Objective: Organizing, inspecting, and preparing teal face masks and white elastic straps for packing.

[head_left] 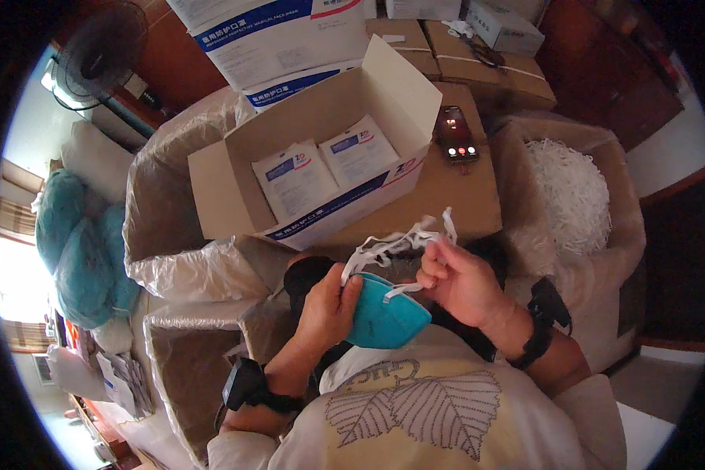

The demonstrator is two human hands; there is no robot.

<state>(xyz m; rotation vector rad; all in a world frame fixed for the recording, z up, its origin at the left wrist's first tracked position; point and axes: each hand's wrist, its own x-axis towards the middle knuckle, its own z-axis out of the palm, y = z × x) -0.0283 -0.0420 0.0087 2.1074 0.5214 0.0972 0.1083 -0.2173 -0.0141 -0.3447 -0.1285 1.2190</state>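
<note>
Left hand [327,308]: thumb and fingers closed on the left side of the teal mask [385,315], which sits between the hands. Right hand [464,286]: fingers curled in at the white straps [377,251]; cannot tell which strand is pinched. Step, as judged: sorting or fitting straps. Next move likely needs steady left grip, one strand drawn free by the right.

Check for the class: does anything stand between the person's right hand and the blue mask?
Nothing visible blocks the right hand from the blue mask; only a white strap spans the gap between them. The left hand holds the mask's left side.
</note>
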